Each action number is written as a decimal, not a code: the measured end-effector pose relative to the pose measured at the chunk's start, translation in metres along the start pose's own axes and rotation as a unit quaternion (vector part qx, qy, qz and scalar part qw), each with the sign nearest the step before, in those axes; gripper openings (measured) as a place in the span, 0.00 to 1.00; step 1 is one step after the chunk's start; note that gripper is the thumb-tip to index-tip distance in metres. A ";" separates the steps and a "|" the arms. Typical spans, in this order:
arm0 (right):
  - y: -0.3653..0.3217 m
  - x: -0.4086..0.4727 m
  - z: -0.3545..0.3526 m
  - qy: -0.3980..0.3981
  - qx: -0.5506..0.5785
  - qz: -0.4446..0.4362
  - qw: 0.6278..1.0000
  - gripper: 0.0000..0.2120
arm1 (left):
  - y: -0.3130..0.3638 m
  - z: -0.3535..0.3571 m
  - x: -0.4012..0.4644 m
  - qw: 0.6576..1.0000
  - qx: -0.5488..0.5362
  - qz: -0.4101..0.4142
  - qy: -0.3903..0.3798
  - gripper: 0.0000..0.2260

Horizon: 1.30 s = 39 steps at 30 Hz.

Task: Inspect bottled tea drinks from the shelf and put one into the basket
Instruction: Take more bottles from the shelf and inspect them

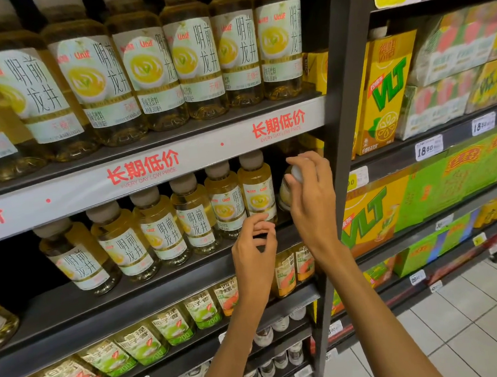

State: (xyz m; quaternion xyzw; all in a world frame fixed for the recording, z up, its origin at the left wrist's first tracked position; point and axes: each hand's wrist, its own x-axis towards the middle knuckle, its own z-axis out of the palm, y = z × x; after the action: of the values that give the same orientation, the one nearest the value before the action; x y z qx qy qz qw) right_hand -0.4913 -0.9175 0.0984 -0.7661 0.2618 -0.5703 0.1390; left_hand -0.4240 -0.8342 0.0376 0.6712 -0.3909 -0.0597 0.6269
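A row of small yellow tea bottles (pixel 194 215) with beige caps and white labels stands on the middle shelf (pixel 148 288). At the row's right end, my right hand (pixel 312 196) grips the cap of one tea bottle (pixel 285 192), which leans toward me; most of it is hidden behind my fingers. My left hand (pixel 253 249) hovers just below and left of it, in front of the shelf edge, fingers loosely curled and holding nothing. No basket is in view.
Larger bottles of the same tea (pixel 149 71) fill the shelf above. Green-labelled bottles (pixel 174 325) sit on the shelf below. A dark upright post (pixel 338 139) divides this bay from yellow and green drink cartons (pixel 382 94) on the right. Tiled floor (pixel 465 320) lies lower right.
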 end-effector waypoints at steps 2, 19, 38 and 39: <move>-0.003 0.001 -0.007 0.002 0.025 -0.011 1.000 0.10 | 0.002 -0.002 -0.001 0.999 -0.026 0.024 -0.024 0.14; -0.041 0.020 -0.037 -0.150 0.502 0.215 0.824 0.13 | 0.040 -0.051 -0.025 0.965 -0.144 -0.060 -0.212 0.23; -0.068 0.019 -0.033 -0.242 0.571 0.233 0.749 0.14 | 0.046 -0.075 -0.030 0.861 -0.363 -0.268 -0.232 0.31; -0.067 0.018 -0.033 -0.234 0.553 0.228 0.767 0.13 | 0.045 -0.077 -0.029 0.894 -0.306 -0.256 -0.202 0.30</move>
State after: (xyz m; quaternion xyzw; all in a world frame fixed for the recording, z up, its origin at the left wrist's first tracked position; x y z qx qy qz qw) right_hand -0.5024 -0.8695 0.1573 -0.5847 0.0274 -0.3708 0.7210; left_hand -0.4202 -0.7520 0.0813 0.4966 -0.2863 -0.4690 0.6719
